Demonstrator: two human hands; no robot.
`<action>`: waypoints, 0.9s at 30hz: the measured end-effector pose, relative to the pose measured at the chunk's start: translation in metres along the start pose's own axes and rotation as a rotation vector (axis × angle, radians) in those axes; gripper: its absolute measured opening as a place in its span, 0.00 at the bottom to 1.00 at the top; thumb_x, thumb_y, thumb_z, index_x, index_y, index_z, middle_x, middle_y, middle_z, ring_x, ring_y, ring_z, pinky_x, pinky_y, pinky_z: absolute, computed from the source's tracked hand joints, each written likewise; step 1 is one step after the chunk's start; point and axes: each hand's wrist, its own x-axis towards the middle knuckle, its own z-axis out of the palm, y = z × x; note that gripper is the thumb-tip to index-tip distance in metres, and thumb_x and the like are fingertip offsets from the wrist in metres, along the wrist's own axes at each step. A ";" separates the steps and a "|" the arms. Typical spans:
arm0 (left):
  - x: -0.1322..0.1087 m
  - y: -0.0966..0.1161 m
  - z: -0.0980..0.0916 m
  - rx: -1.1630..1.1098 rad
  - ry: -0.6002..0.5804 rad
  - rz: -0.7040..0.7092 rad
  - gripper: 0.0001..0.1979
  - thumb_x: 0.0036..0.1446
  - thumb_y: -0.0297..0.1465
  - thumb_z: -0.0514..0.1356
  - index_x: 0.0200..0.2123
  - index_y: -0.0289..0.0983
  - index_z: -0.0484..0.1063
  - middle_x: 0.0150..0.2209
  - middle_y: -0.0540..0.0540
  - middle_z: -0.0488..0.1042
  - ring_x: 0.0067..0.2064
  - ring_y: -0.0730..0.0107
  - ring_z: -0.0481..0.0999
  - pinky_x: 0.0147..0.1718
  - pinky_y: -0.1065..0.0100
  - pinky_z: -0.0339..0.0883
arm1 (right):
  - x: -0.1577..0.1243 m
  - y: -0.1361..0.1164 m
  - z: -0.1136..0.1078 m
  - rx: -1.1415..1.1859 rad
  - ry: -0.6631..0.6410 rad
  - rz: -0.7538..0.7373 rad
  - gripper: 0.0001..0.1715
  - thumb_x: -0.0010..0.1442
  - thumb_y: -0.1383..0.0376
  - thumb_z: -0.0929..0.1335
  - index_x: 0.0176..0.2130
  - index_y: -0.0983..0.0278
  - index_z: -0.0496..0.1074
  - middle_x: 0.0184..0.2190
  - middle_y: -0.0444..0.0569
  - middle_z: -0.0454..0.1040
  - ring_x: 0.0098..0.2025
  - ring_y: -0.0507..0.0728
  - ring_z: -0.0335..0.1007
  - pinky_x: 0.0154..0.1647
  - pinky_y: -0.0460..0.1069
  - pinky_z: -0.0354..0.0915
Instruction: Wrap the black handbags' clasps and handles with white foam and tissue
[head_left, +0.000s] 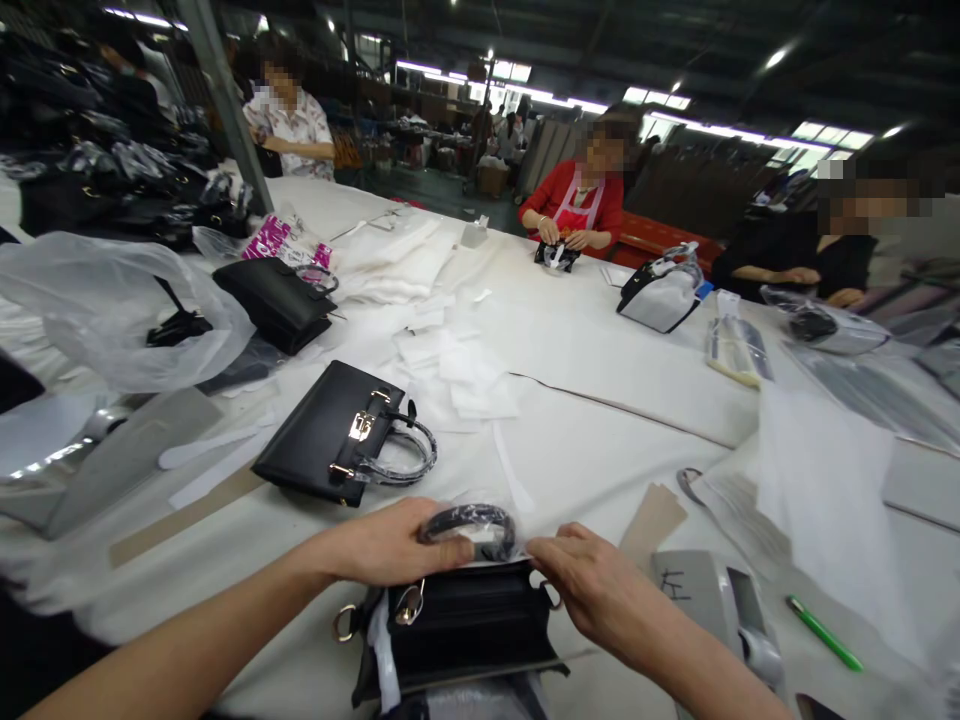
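A small black handbag (469,625) stands open in front of me, its dark inside showing. It has gold rings at the sides and a white strip over its left edge. My left hand (386,545) grips the far rim at the base of the plastic-wrapped handle (472,516), thumb across the handle's foot. At the far right corner of the same rim, my right hand (585,575) is closed, fingertips pinching the edge; whether they also hold wrapping film is unclear. Beyond my left hand, another black handbag (319,425) with a gold clasp lies on its side.
White cloth covers the table (615,350). To the right are a grey tape dispenser (694,590), a green pen (825,632) and white sheets (825,500). A third black bag (274,300) and clear plastic (112,310) lie left. Co-workers, one in a red sleeve (536,200), handle bags across the table.
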 end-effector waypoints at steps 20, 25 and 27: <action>-0.010 0.008 0.011 0.209 -0.032 -0.030 0.16 0.60 0.42 0.56 0.33 0.34 0.71 0.24 0.53 0.62 0.26 0.73 0.59 0.24 0.74 0.54 | -0.054 -0.034 0.014 0.008 0.210 0.001 0.20 0.68 0.73 0.54 0.36 0.65 0.71 0.25 0.47 0.71 0.25 0.52 0.64 0.27 0.47 0.58; -0.010 0.007 0.012 0.192 -0.037 -0.063 0.16 0.60 0.42 0.56 0.30 0.35 0.67 0.23 0.53 0.61 0.26 0.73 0.59 0.23 0.74 0.53 | -0.054 -0.036 0.010 0.073 0.161 0.053 0.15 0.68 0.71 0.57 0.36 0.65 0.70 0.25 0.47 0.70 0.28 0.53 0.66 0.29 0.47 0.61; -0.010 0.006 0.012 0.196 -0.018 -0.066 0.15 0.60 0.42 0.56 0.29 0.35 0.66 0.24 0.53 0.61 0.26 0.73 0.59 0.23 0.74 0.52 | -0.055 -0.041 0.002 0.168 0.133 0.107 0.11 0.67 0.70 0.58 0.39 0.64 0.69 0.29 0.48 0.71 0.32 0.54 0.69 0.33 0.47 0.63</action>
